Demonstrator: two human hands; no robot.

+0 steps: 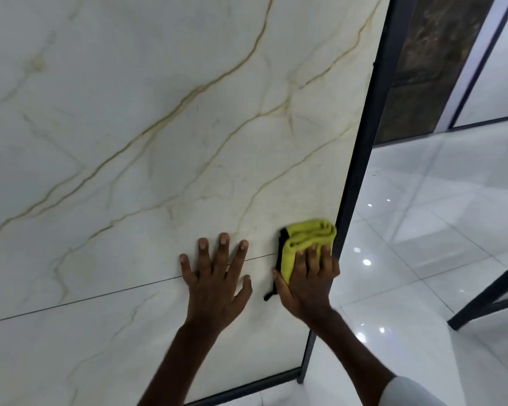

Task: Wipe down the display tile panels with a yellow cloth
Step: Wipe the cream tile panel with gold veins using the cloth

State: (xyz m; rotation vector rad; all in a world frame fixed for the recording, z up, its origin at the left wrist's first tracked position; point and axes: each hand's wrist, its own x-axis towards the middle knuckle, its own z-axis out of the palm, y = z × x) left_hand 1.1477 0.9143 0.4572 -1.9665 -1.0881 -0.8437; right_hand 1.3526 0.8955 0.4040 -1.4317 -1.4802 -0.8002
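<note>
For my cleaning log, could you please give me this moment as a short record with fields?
surface: pale veined tile panel, set in a dark frame
left: left hand flat on the tile panel, fingers spread, holding nothing
right: right hand pressing the yellow cloth against the panel
cloth position: folded, at the panel's right edge, right beside the frame
joint: thin joint running across the panel, passing under the left hand
background: glossy white floor; dark panel behind the frame

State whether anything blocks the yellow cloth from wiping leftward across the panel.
Yes: the left hand lies flat on the tile panel just left of the yellow cloth, which the right hand presses beside the dark frame.
</note>
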